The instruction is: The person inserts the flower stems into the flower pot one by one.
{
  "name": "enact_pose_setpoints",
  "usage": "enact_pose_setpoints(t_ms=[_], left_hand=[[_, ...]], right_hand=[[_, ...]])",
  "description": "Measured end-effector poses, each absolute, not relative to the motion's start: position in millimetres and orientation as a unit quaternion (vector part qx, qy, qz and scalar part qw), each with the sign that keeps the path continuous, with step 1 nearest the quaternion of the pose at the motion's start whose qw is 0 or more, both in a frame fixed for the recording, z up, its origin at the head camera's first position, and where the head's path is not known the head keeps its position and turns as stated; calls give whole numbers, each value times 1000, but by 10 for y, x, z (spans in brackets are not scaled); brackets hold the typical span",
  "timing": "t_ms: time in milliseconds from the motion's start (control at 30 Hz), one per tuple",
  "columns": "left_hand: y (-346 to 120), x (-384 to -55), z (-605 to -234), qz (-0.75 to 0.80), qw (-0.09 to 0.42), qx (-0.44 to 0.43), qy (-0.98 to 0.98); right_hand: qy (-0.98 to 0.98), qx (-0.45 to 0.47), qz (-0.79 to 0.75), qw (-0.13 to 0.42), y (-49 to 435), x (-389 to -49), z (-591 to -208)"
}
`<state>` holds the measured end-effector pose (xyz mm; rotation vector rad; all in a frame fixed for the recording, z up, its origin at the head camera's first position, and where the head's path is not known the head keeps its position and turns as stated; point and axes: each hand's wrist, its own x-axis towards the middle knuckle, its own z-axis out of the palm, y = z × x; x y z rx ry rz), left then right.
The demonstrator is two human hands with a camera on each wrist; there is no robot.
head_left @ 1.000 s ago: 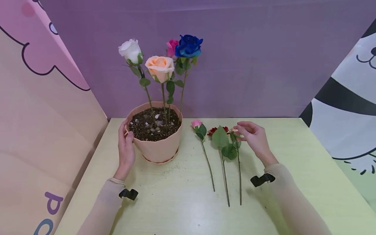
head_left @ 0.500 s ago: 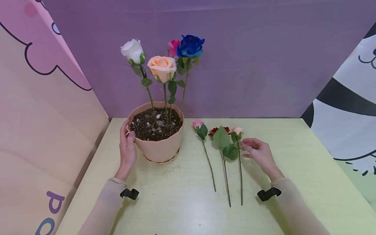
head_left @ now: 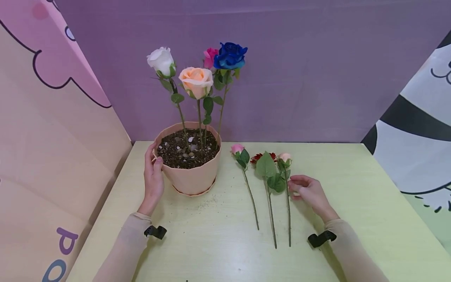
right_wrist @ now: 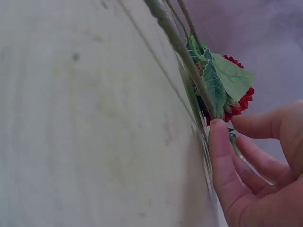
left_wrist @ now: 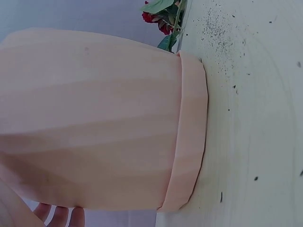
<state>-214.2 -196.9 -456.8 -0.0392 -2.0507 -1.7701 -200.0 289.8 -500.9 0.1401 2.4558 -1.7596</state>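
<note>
My left hand (head_left: 154, 184) holds the left side of a peach-coloured flower pot (head_left: 192, 181), its fingers around the wall near the rim. In the left wrist view the pot wall (left_wrist: 94, 104) hides most of that hand. Dark soil with pebbles fills the pot. On the table to its right lies a pale pink rose (head_left: 284, 157); my right hand (head_left: 311, 196) pinches its stem (right_wrist: 187, 59) below the leaves, thumb and fingertips meeting there in the right wrist view. Beside it lie a dark red flower (head_left: 256, 158), partly covered by its big leaf, and a pink rosebud (head_left: 237, 149).
Upright in the pot stand a white rose (head_left: 161, 62), a peach rose (head_left: 196, 81), a blue rose (head_left: 230, 56) and a hot pink rose (head_left: 210, 58). Soil crumbs (head_left: 208, 201) are scattered before the pot. A purple backdrop (head_left: 299, 78) rises behind the table (head_left: 218, 250).
My right hand has moved down from the pale pink rose's head to its stem, uncovering the bloom. The left hand stays on the pot; the view has shifted slightly.
</note>
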Motion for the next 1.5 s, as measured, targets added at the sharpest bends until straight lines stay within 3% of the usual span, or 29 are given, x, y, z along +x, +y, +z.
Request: enact_pose_setpoints(t_ms=[667, 1500], left_hand=[[-1990, -2144, -4598, -633, 217, -27, -743], [-1992, -2152, -4603, -632, 217, -26, -744]], right_hand=[[795, 48, -597, 98, 2890, -2029, -5075], [764, 42, -638, 81, 2957, -2052, -4842]])
